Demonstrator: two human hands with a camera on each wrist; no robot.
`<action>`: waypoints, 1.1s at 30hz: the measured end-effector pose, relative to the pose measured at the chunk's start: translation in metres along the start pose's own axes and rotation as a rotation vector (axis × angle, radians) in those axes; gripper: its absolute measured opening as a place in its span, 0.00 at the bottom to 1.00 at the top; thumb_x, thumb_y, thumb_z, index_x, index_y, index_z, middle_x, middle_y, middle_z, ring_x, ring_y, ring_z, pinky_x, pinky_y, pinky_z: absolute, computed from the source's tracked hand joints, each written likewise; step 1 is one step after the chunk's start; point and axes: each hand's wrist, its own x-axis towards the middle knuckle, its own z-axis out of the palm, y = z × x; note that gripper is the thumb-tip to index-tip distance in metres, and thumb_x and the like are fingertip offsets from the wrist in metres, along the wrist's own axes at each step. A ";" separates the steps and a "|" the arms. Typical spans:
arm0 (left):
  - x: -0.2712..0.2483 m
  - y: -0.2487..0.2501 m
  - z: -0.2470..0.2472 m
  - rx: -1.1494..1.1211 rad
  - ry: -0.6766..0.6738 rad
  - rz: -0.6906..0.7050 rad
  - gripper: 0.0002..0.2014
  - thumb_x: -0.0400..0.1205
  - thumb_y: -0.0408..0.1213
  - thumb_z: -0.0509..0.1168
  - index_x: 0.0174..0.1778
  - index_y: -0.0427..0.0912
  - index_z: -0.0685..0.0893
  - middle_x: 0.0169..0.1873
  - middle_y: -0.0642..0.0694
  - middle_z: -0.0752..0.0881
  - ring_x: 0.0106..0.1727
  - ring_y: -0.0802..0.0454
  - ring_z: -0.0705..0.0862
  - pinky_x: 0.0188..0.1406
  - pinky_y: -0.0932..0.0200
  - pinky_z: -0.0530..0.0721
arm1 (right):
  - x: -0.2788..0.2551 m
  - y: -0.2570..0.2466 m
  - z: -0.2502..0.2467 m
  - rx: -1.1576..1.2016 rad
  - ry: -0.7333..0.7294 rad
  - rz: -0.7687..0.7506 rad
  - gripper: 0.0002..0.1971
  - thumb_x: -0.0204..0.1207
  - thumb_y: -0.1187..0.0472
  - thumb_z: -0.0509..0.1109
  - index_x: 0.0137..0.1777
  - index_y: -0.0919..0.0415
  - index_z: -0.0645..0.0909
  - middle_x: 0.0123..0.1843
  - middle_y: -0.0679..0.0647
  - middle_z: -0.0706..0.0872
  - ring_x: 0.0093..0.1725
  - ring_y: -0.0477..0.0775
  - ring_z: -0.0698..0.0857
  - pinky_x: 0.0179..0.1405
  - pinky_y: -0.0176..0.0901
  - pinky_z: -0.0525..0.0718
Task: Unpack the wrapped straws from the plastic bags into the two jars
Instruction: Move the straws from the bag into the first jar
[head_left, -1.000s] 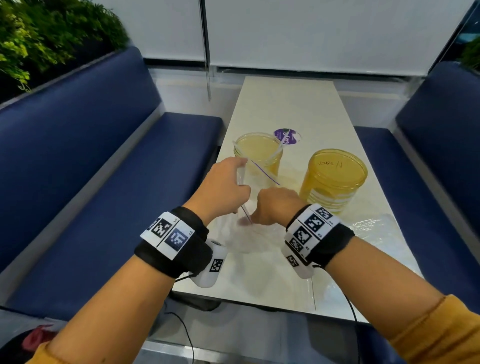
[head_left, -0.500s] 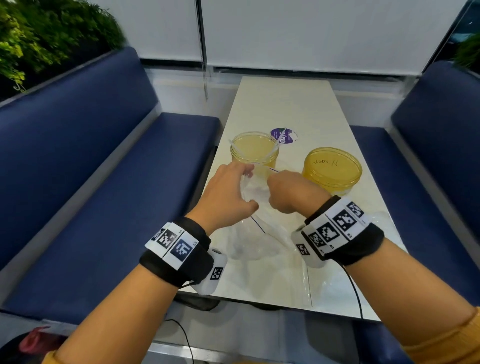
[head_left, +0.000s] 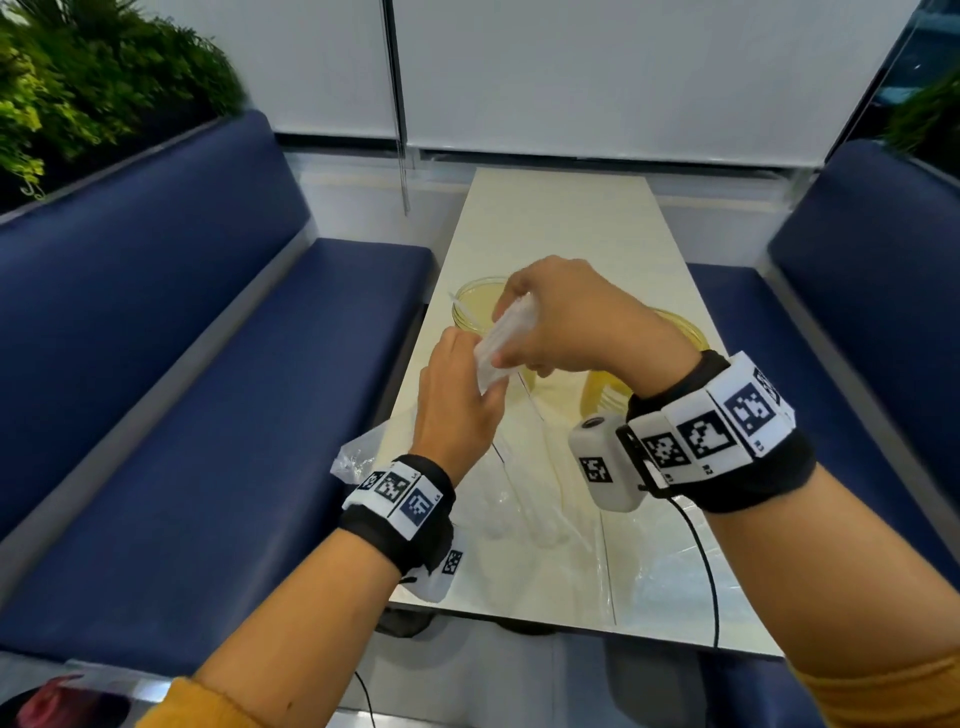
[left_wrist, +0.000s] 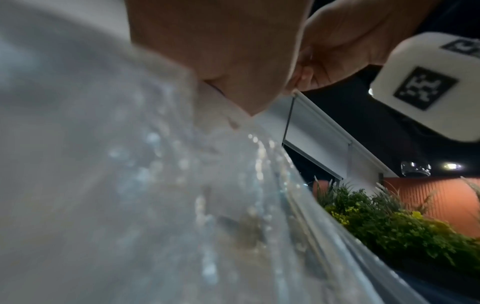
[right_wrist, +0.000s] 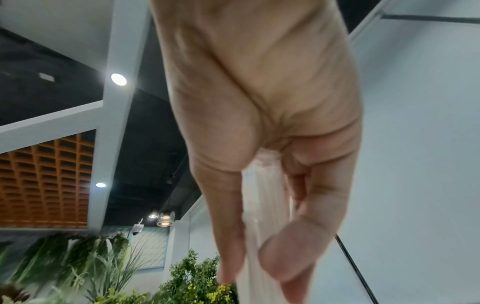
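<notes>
My right hand (head_left: 524, 332) grips a bundle of white wrapped straws (head_left: 506, 338), tilted and held above the table in front of the left jar (head_left: 470, 296). In the right wrist view the thumb and fingers (right_wrist: 293, 253) curl round the straws (right_wrist: 265, 205). My left hand (head_left: 467, 384) holds the mouth of a clear plastic bag (head_left: 511, 493) at the bundle's lower end; the bag (left_wrist: 155, 185) fills the left wrist view. One straw (head_left: 461, 312) leans in the yellow left jar. The right jar (head_left: 691, 332) is mostly hidden behind my right wrist.
The narrow white table (head_left: 561, 228) runs away from me between two blue benches (head_left: 218, 395). More clear plastic (head_left: 670, 577) lies on the near right of the table, and some (head_left: 358, 452) hangs over its left edge. A wrist cable (head_left: 709, 566) trails down.
My right hand has risen from the bag, drawing a bundle of straws up and toward the left jar. My left hand has lifted with the bag's mouth.
</notes>
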 end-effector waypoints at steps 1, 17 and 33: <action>0.001 -0.002 0.000 -0.018 0.007 -0.002 0.09 0.84 0.40 0.68 0.54 0.41 0.76 0.48 0.48 0.76 0.43 0.50 0.78 0.40 0.52 0.80 | 0.001 0.003 0.002 0.106 0.040 -0.020 0.25 0.69 0.57 0.83 0.65 0.55 0.82 0.52 0.55 0.88 0.40 0.52 0.91 0.40 0.43 0.92; 0.008 0.004 -0.018 -0.378 -0.033 -0.122 0.14 0.81 0.33 0.73 0.62 0.40 0.82 0.49 0.48 0.87 0.50 0.55 0.89 0.35 0.75 0.82 | 0.056 0.012 0.089 0.637 0.264 -0.189 0.18 0.86 0.50 0.65 0.50 0.65 0.89 0.40 0.48 0.92 0.44 0.45 0.90 0.53 0.44 0.89; 0.007 -0.022 -0.031 -0.350 -0.072 -0.241 0.28 0.72 0.43 0.83 0.66 0.49 0.80 0.61 0.51 0.82 0.54 0.60 0.85 0.44 0.83 0.77 | 0.096 -0.017 -0.047 1.083 0.494 -0.404 0.11 0.89 0.55 0.61 0.48 0.61 0.71 0.28 0.48 0.73 0.24 0.47 0.74 0.31 0.47 0.83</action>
